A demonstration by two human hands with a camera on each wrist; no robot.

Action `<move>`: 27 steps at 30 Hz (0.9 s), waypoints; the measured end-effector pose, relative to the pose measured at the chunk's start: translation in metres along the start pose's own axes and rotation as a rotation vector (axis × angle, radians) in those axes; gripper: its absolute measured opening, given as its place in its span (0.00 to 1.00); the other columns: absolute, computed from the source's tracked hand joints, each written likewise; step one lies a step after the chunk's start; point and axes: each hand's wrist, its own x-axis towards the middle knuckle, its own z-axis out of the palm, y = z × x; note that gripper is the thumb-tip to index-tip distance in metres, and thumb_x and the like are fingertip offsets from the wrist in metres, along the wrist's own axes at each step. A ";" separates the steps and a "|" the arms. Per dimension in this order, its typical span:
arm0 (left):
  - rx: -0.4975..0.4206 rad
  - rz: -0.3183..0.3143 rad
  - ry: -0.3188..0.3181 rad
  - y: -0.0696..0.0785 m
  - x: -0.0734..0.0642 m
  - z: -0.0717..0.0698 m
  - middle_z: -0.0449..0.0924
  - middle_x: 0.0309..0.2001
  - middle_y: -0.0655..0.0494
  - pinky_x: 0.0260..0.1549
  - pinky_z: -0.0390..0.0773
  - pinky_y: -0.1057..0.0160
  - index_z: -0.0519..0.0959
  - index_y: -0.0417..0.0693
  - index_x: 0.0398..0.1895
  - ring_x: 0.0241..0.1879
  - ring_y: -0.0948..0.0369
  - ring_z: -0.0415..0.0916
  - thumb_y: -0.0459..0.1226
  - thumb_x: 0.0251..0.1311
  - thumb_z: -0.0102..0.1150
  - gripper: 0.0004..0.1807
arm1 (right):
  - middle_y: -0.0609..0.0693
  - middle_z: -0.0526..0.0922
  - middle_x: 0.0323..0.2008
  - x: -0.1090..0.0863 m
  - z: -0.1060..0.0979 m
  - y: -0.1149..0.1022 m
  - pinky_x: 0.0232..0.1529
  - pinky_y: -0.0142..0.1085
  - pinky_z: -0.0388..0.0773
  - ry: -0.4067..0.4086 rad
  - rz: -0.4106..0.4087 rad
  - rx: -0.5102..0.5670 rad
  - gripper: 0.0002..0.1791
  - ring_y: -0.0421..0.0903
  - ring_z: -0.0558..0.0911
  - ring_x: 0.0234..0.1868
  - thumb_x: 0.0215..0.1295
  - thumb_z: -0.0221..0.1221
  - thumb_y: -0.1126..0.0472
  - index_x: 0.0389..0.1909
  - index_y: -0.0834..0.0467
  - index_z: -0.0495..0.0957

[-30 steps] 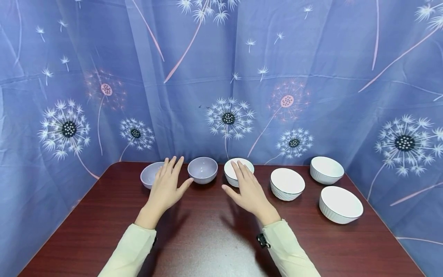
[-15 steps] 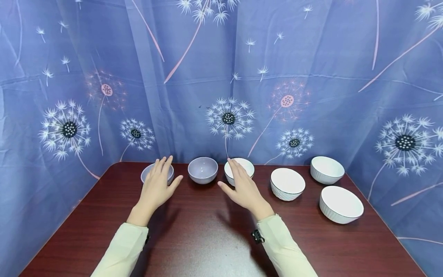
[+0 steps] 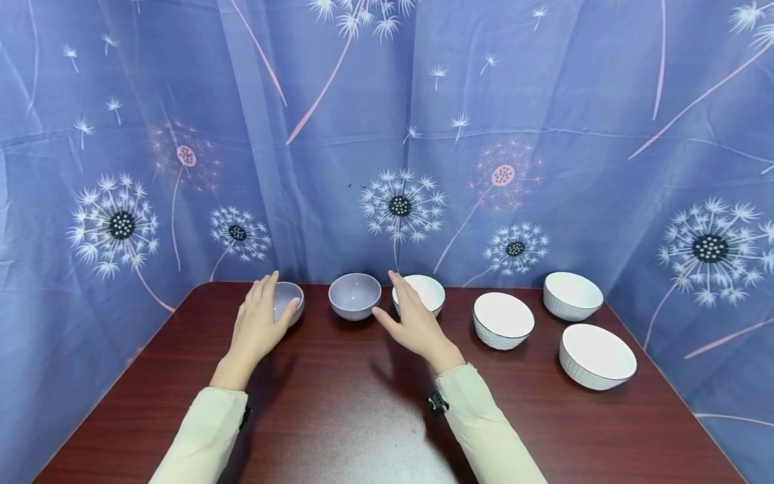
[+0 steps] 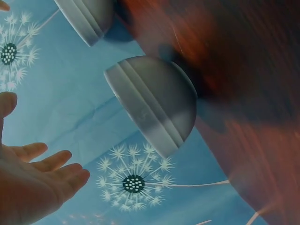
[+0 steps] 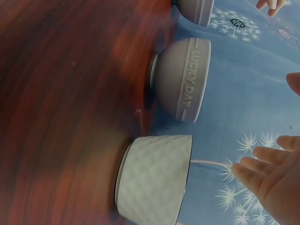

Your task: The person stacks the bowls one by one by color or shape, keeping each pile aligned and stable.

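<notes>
My left hand (image 3: 255,324) hovers at the near left of a grey-purple bowl (image 3: 287,300), fingers extended and touching nothing. In the left wrist view that bowl (image 4: 157,101) stands apart from the fingertips. My right hand (image 3: 416,326) is raised in front of a small white bowl (image 3: 431,293), partly covering it, its fingers straight and thumb spread. The right wrist view shows this white bowl (image 5: 154,180) with a diamond-textured side, a gap between it and the hand. Between the two hands sits a second grey-purple bowl (image 3: 355,296), its side lettered "LUCKY DAY" in the right wrist view.
Further right on the dark red-brown table (image 3: 357,417) stand a textured white bowl (image 3: 503,320) and two ribbed white bowls, one at the back (image 3: 572,296) and one nearer (image 3: 596,356). A blue dandelion-print curtain (image 3: 326,202) hangs behind and along both sides.
Both hands have drifted left, the left one from over the left grey-purple bowl to its near left side. The right has shifted slightly left across the small white bowl. The bowls have stayed put.
</notes>
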 end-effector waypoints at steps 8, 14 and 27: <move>-0.088 -0.062 0.035 -0.007 0.004 -0.001 0.57 0.67 0.28 0.59 0.56 0.33 0.55 0.31 0.71 0.66 0.34 0.53 0.47 0.67 0.52 0.38 | 0.61 0.58 0.71 0.013 0.009 -0.001 0.70 0.47 0.55 0.009 -0.001 0.045 0.40 0.54 0.58 0.72 0.68 0.55 0.50 0.73 0.65 0.51; -0.167 -0.142 0.007 -0.012 0.005 -0.001 0.53 0.68 0.29 0.61 0.54 0.36 0.51 0.33 0.73 0.66 0.35 0.51 0.49 0.69 0.49 0.39 | 0.62 0.59 0.70 0.016 0.018 0.001 0.70 0.46 0.56 0.011 0.028 0.102 0.40 0.54 0.59 0.71 0.68 0.55 0.51 0.73 0.66 0.51; -0.330 -0.295 0.004 -0.024 0.009 -0.003 0.51 0.69 0.29 0.67 0.49 0.41 0.47 0.35 0.74 0.69 0.36 0.48 0.48 0.71 0.45 0.38 | 0.67 0.60 0.68 0.021 0.034 0.003 0.68 0.48 0.58 0.034 0.052 0.175 0.38 0.59 0.61 0.69 0.68 0.55 0.55 0.72 0.68 0.51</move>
